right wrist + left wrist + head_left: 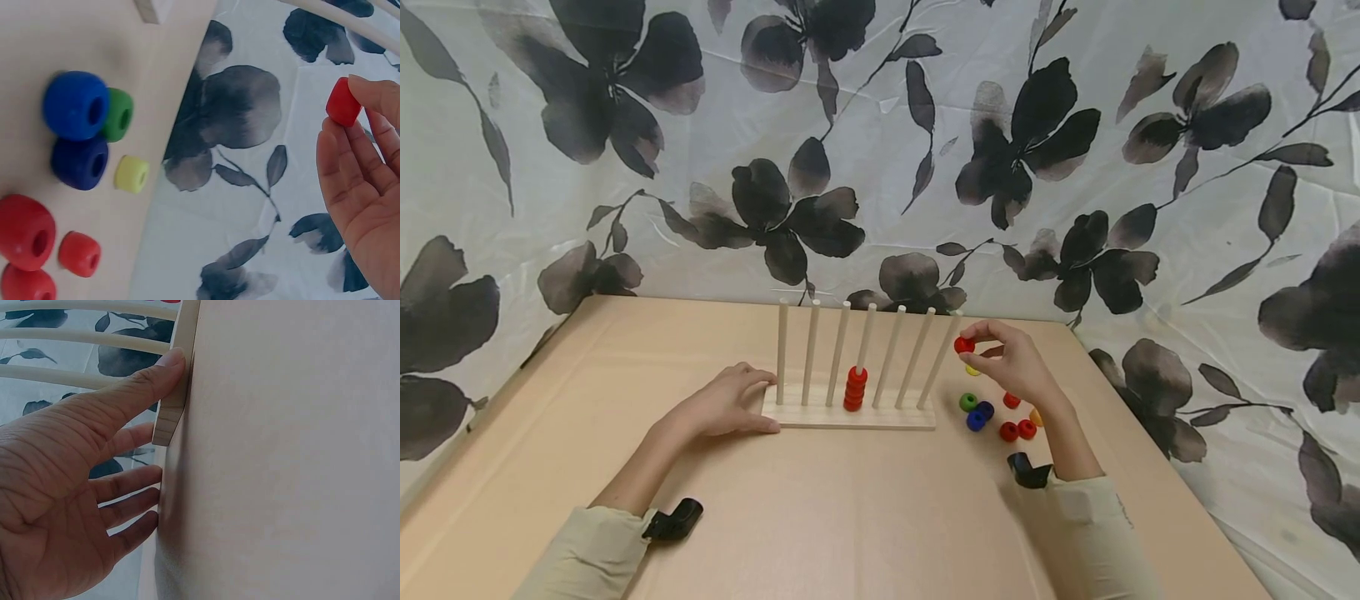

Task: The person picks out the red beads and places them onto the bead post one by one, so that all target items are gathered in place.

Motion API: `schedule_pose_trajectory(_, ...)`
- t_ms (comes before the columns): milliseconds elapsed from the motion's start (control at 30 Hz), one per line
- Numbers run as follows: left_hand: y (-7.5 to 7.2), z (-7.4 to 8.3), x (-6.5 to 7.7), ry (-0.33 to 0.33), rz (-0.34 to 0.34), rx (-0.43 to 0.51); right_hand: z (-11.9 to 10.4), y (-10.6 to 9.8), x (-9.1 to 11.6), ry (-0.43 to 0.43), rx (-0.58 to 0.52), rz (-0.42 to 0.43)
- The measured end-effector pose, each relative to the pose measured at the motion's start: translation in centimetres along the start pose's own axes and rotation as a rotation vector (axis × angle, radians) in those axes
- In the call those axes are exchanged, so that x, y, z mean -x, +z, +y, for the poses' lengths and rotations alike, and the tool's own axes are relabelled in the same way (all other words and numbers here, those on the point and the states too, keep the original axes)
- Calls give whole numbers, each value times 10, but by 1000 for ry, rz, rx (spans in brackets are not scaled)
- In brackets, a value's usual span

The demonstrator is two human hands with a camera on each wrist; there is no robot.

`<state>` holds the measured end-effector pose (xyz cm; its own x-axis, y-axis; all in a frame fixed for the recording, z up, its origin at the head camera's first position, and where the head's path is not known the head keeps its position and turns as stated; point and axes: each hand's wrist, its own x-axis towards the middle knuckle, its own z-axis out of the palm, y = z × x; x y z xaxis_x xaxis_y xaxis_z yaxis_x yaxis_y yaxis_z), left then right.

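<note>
Now, peg rack [805, 417]: wooden, approx. mid-table [850, 517], long axis of base running L–R across the top; 7 pegs [810, 350] in a row point up, the R-hand ones looking slanted in head view.
4th peg [867, 337]: short stack of red beads [855, 390] at its foot.
Held bead [964, 344]: red, up in the air just beside top of rightmost peg [937, 362]; hole not visible, so can't tell which way it points.
R hand [1018, 362]: thumb & fingertips pinch the bead, gap btwn them narrow, filled by it.
L hand [726, 404]: holds rack's L end, thumb on front edge, index behind; other fingers fairly straight, spread.
Loose beads: on table R of rack, incl. green bead [967, 402] near 2 blue beads [976, 420], yellow bead [972, 371] farther back, loose reds [1008, 432], orange bead [1036, 417] partly hidden by R forearm [1071, 433].
Backdrop: pale cloth [887, 125] w/ dark flowers.
</note>
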<state>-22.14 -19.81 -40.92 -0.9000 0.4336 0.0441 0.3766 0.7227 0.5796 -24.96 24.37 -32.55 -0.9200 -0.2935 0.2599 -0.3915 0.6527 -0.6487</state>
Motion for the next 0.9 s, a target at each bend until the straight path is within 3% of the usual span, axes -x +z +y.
schedule_pose_trajectory(900,1,0,-1,2,9,-4,-38,-17,-3,-129,-2,123)
